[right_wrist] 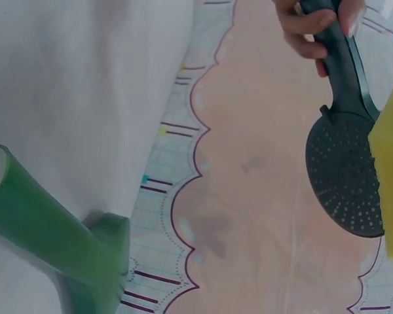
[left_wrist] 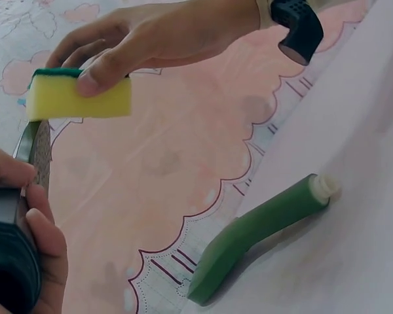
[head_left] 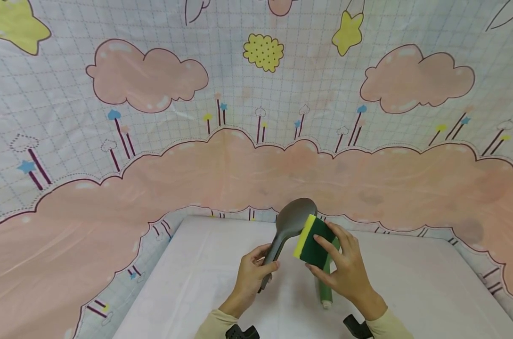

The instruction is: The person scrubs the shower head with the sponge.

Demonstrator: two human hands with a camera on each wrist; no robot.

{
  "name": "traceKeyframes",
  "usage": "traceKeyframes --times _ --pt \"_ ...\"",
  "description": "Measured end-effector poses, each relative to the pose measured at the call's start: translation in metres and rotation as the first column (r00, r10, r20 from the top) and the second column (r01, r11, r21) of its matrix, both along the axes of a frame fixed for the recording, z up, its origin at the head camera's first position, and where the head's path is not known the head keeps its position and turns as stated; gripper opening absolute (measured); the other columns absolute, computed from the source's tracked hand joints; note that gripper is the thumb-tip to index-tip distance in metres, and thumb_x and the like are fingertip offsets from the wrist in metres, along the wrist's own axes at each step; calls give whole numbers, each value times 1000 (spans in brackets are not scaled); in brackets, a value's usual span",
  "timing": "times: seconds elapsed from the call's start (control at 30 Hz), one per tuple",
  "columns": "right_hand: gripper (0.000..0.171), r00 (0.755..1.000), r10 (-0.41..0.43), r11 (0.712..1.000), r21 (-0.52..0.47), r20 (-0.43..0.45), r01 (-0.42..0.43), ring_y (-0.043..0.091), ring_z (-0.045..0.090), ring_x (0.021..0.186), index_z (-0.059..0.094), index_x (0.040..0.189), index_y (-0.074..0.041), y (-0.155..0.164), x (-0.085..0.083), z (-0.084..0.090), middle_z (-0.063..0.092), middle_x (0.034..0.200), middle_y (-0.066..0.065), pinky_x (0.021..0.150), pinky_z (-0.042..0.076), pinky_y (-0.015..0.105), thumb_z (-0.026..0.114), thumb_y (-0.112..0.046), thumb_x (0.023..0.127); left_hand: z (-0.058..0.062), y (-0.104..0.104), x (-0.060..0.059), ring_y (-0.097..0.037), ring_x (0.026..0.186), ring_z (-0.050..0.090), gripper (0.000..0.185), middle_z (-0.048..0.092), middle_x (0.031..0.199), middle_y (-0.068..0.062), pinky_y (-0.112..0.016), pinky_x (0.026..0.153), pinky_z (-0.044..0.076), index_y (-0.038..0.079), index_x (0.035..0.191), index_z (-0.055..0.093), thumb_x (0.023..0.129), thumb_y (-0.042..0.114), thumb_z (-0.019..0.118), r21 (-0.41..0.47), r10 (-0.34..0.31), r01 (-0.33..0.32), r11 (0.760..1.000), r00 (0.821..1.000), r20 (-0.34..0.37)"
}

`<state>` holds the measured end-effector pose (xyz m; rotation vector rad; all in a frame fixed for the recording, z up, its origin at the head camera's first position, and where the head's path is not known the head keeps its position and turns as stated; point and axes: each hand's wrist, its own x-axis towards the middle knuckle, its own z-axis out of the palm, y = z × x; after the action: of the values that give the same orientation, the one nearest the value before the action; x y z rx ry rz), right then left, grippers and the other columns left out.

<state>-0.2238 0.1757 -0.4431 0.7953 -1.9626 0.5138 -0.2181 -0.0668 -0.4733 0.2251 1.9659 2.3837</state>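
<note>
My left hand (head_left: 253, 274) grips the handle of a dark grey hand shower head (head_left: 295, 217), which is held tilted with its smooth back up. Its dotted nozzle face (right_wrist: 340, 173) shows in the right wrist view. Between thumb and fingers, my right hand (head_left: 346, 266) pinches a dish sponge (head_left: 317, 244), yellow with a dark green scouring side. The yellow side faces the shower head's rim; whether they touch, I cannot tell. Beneath the right hand, a bent green tube-like object (left_wrist: 255, 229) with a whitish end lies on the white surface, partly hidden in the head view.
A white tabletop (head_left: 209, 249) lies under both hands. Behind and around it spreads a patterned cloth (head_left: 239, 174) with pink clouds and stars. Dark wrist devices (head_left: 242, 332) sit on both wrists, over pale sleeves.
</note>
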Motion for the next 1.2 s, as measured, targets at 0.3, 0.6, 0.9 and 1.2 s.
traceKeyframes --times 0.3,0.6,0.9,1.2 --pt "66 1000 -6 1000 -11 8 6 39 48 119 65 123 -13 3 0 4 51 138 24 91 38 50 52 -67 89 -3 -3 -2 -14 100 66 53 67 120 -21 -21 81 54 -5 130 59 83 10 77 -54 15 -18 998 998 -56" --pt "67 999 -30 1000 -6 34 30 38 47 121 65 124 -15 7 0 4 51 139 22 92 40 51 50 -70 89 -6 -3 -2 -4 89 67 52 68 117 -26 -17 72 53 -7 134 53 90 15 71 -129 -30 15 992 993 -114" --pt "67 999 -24 999 -23 35 25 38 47 122 65 124 -13 9 1 6 51 139 23 91 39 52 52 -69 89 -9 -9 -2 -4 92 64 51 66 121 -27 -16 76 51 -6 135 53 92 17 68 -178 -35 10 984 989 -141" --pt "69 994 -43 999 -4 101 43 36 45 126 64 126 -16 8 7 6 50 141 21 92 47 57 49 -72 88 -14 -15 -4 -9 98 67 49 64 122 -28 -15 80 51 -5 135 52 92 13 68 -185 -54 25 982 987 -151"
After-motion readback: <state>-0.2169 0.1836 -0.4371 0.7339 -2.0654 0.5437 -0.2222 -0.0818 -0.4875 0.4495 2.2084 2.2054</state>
